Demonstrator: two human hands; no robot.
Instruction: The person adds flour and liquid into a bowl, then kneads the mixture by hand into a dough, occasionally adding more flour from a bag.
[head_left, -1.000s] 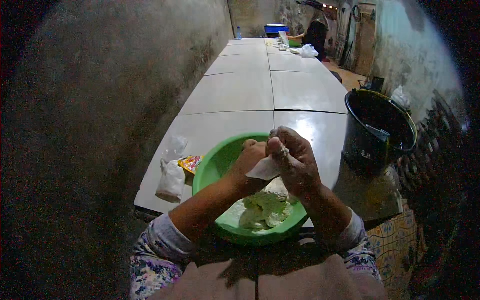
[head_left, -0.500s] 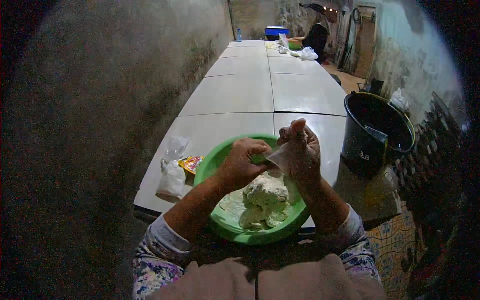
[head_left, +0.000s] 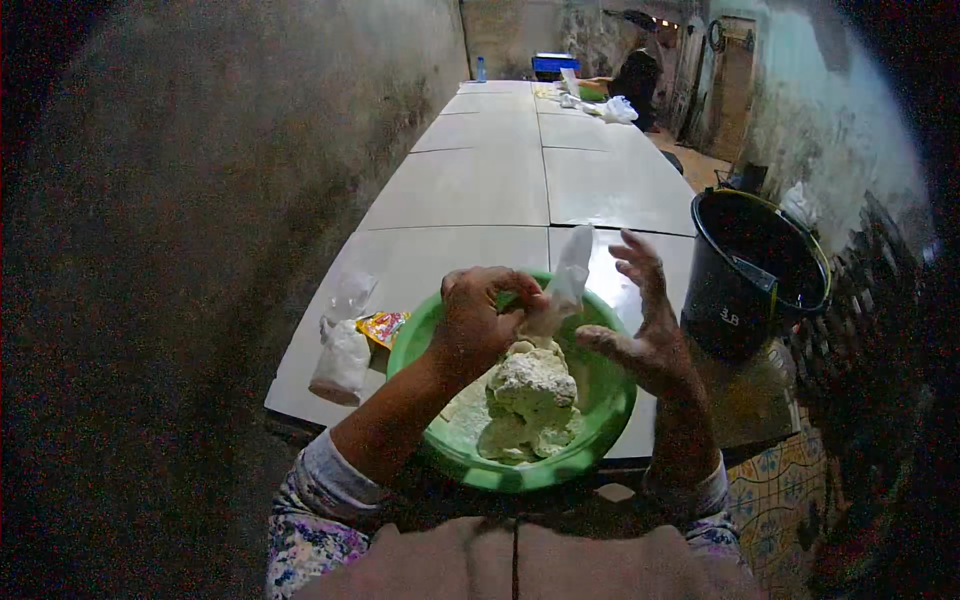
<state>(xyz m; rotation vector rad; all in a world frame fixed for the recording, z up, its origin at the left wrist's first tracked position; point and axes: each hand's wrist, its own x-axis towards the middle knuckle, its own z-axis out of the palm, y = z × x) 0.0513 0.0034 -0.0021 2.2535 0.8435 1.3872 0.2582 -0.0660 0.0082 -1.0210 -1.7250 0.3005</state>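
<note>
My left hand (head_left: 485, 310) is closed on a whitish translucent plastic bag (head_left: 565, 283), which stands up over the right half of a green basin (head_left: 410, 360). My right hand (head_left: 645, 310), dusted white, is open beside the bag, fingers spread above the basin's right rim. A lumpy pile of pale powder (head_left: 530, 400) sits in the basin below both hands. Left of the basin on the white table lie a bag of white powder (head_left: 338, 365), a colourful sachet (head_left: 382, 325) and a clear crumpled bag (head_left: 352, 292).
A large black bucket (head_left: 740, 300) stands at the table's right. The long tiled table (head_left: 460, 190) runs along the left wall. At its far end are a person in dark clothes (head_left: 635, 80), a blue crate (head_left: 555, 62), white bags (head_left: 618, 110) and a bottle (head_left: 481, 68).
My right hand has let go of the bag, spread its fingers and moved rightward. The bag now rises upright from my left hand. More of the powder pile shows.
</note>
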